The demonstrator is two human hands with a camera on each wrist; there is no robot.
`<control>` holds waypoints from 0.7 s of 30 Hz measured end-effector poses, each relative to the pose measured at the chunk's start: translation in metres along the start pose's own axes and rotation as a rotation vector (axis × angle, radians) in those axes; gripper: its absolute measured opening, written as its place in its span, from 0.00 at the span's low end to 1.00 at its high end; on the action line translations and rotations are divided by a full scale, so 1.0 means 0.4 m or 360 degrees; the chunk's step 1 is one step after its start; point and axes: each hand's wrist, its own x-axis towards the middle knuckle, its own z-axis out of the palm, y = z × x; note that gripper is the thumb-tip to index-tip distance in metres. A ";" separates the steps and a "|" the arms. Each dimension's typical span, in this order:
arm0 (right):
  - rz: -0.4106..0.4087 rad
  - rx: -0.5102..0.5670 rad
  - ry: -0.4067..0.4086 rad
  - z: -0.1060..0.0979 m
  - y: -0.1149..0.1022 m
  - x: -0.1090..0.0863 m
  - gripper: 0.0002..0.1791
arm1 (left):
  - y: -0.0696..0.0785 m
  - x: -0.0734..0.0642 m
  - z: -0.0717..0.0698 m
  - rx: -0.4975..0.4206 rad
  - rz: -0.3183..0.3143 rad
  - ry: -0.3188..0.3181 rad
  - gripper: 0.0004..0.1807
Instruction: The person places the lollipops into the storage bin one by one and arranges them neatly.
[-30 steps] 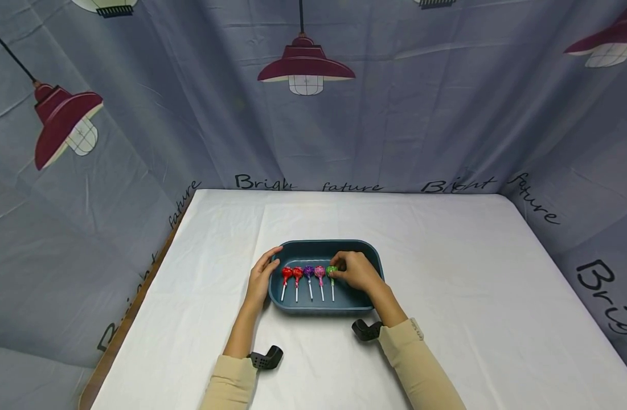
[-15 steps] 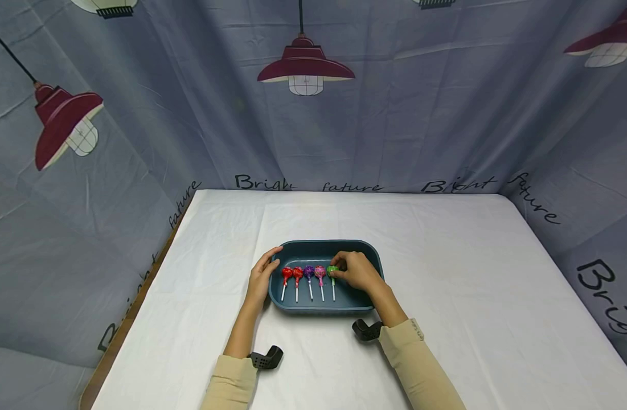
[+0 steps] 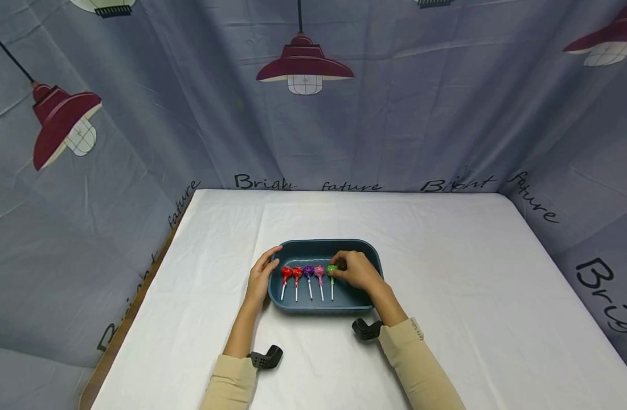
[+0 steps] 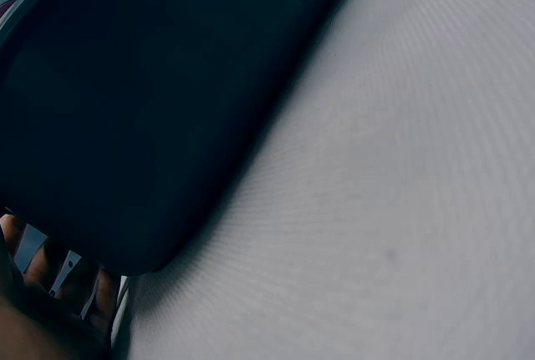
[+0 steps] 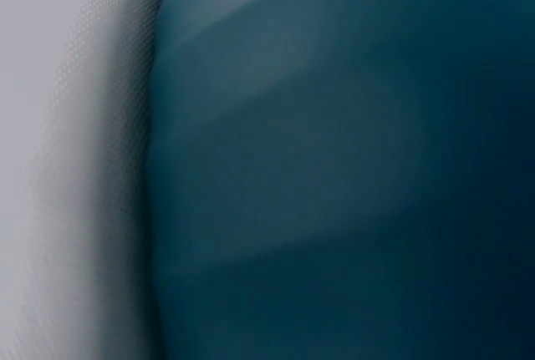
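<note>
A row of several wrapped lollipops lies in the dark blue-green tray point(image 3: 326, 310): two red ones point(image 3: 286, 273) point(image 3: 297, 273), a purple one point(image 3: 308, 271), a pink one point(image 3: 319, 271) and a green one point(image 3: 332, 271). Their white sticks point toward the person. My right hand point(image 3: 358, 270) reaches over the tray's right side and pinches the green lollipop's head, partly covering it. At the tray's left end, my left hand point(image 3: 259, 278) rests against the wall and rim, fingers spread. In the left wrist view, its fingers point(image 4: 104, 293) show beside the tray's outer wall. The right wrist view holds only tray wall and cloth.
A white cloth covers the table point(image 3: 446, 256) around the tray. Grey curtains point(image 3: 395, 114) with printed lamps and lettering hang behind and at both sides. A brown table edge point(image 3: 134, 313) shows on the left.
The green lollipop's stick shifts very slightly under the right hand's fingers. Both hands, the tray and the other lollipops stay where they were.
</note>
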 end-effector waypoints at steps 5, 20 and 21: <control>-0.0006 -0.0001 0.0008 -0.001 0.003 -0.002 0.09 | -0.001 0.002 0.003 -0.0011 0.0008 -0.0005 0.19; 0.0036 0.0004 0.0011 -0.011 -0.002 -0.006 0.11 | -0.075 0.033 -0.017 -0.0041 -0.0022 0.0041 0.18; 0.0022 -0.0002 0.0014 -0.015 -0.004 -0.007 0.11 | -0.076 0.035 -0.019 -0.0047 -0.0020 0.0045 0.17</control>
